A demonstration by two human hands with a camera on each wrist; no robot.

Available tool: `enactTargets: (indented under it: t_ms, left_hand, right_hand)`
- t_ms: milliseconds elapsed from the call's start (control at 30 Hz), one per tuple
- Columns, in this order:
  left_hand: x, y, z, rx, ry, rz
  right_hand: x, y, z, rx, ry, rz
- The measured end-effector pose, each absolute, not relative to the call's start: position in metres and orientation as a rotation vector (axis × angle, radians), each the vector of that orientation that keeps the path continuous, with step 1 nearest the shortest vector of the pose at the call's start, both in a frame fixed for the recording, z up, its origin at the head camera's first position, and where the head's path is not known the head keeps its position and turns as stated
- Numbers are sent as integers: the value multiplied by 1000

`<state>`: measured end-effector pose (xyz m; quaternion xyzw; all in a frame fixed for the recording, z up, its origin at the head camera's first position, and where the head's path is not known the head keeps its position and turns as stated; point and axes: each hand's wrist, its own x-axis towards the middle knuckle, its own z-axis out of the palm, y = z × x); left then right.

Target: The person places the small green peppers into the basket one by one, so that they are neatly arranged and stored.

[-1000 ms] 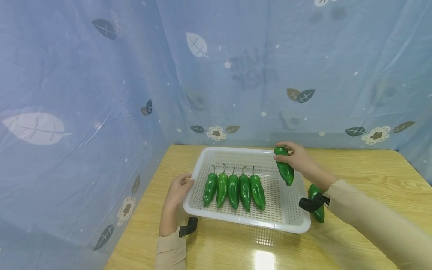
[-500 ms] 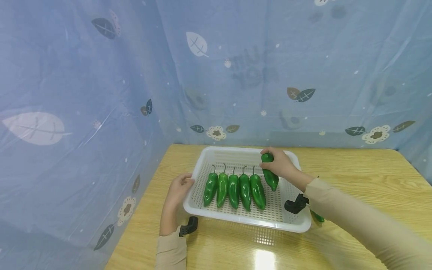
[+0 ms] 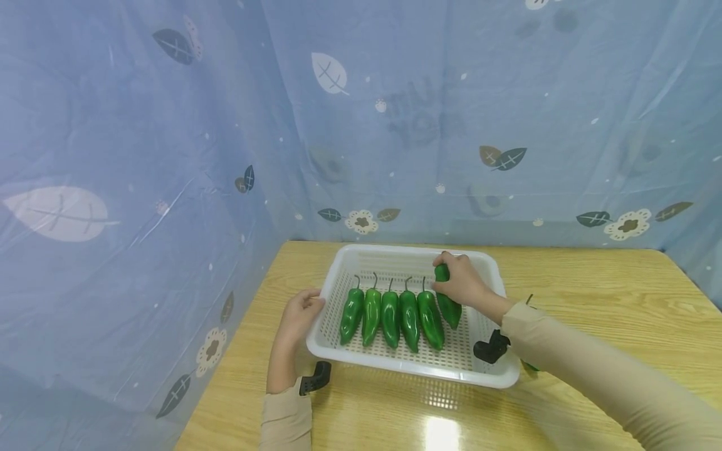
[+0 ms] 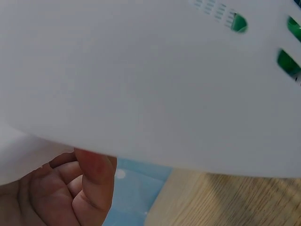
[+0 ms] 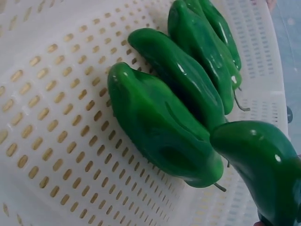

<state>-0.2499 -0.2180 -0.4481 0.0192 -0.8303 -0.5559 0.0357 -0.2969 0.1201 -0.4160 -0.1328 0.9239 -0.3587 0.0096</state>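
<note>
In the head view, my right hand holds a green pepper by its upper end, low inside the white basket. To its left lie several glossy green peppers in a row, stems pointing to the far side. In the right wrist view the held pepper tilts over the basket floor, apart from the row's nearest tip. My left hand grips the basket's left rim; the left wrist view shows its fingers curled at the rim, partly hidden by it.
Another green pepper lies on the wooden table right of the basket, mostly covered by my right sleeve. A blue patterned sheet hangs behind the table and on the left. Perforated floor shows on the basket's right side.
My right hand has carried the pepper left from the basket's right rim, then lowered it beside the row. My left hand and the basket have stayed in place.
</note>
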Motion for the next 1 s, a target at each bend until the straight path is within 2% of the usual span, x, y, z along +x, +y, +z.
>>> enactTargets:
  t_ms: [1000]
  left_hand:
    - [-250, -216, -447, 55, -2535, -1717]
  right_hand:
    - [-291, 116, -431, -369, 2769, -810]
